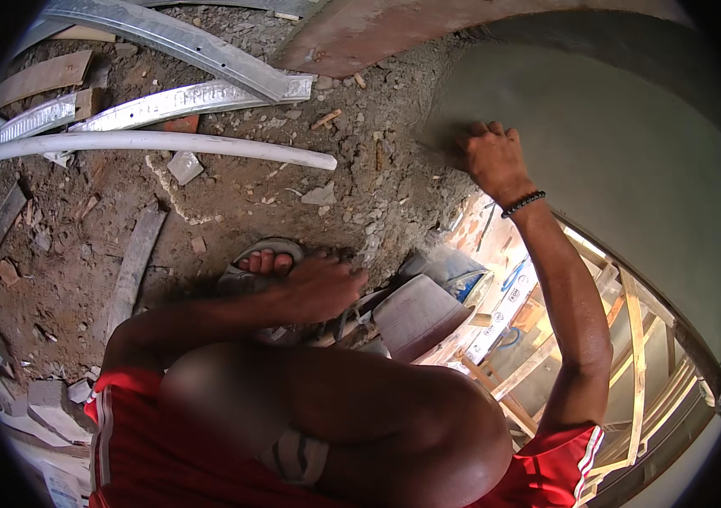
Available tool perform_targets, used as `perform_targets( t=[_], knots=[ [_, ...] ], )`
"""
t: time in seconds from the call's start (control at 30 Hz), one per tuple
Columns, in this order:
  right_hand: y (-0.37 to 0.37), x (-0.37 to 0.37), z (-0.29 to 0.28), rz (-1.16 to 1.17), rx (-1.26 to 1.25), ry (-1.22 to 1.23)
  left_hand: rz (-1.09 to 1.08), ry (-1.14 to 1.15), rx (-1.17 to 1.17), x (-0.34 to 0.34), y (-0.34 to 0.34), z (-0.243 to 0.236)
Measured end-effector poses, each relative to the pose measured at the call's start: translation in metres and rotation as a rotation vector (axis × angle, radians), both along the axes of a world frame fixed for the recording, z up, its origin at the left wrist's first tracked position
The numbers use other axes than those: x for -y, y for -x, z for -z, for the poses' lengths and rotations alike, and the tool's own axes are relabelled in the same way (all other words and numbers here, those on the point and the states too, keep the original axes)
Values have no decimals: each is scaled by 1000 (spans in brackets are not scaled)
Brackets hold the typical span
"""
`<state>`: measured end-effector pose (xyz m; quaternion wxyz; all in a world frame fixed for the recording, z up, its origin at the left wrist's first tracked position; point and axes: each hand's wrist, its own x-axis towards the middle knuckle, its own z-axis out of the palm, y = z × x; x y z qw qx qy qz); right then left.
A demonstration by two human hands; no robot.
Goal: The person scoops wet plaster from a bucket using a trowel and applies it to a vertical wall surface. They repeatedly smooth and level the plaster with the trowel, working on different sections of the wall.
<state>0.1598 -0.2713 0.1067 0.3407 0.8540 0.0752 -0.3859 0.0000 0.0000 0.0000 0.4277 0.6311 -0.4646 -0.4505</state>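
My right hand (pixel 493 157), with a dark beaded bracelet (pixel 523 204) at its wrist, is at the lower edge of a smooth, wet-looking grey plaster wall (pixel 623 144). Its fingers are curled, and a dark patch shows beside them; whether that is a tool or shadow I cannot make out. Low over the ground is my left hand (pixel 326 286), just right of my sandalled foot (pixel 267 261). Its fingers bend downward into a closed shape, with whatever they hold hidden under the hand.
Metal channel strips (pixel 191 106), a white plastic pipe (pixel 208 146) and wooden pieces (pixel 136 262) lie on rubble-strewn dirt at the left. A greyish tub-like object (pixel 419 313) stands near my knee (pixel 453 423). Timber framing (pixel 631 364) shows below the wall's edge at the right.
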Motion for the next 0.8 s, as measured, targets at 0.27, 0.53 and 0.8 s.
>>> perform_targets(
  t=[0.27,0.53,0.8],
  knots=[
    [-79,16,-20,-56,438,-198,-41,-36,-1,-8,-6,0],
    [0,-3,43,8,-48,-96,-21,-8,11,1,-3,-2],
    [-51,18,55,-88,292,86,-61,-26,40,-5,-12,-3]
  ],
)
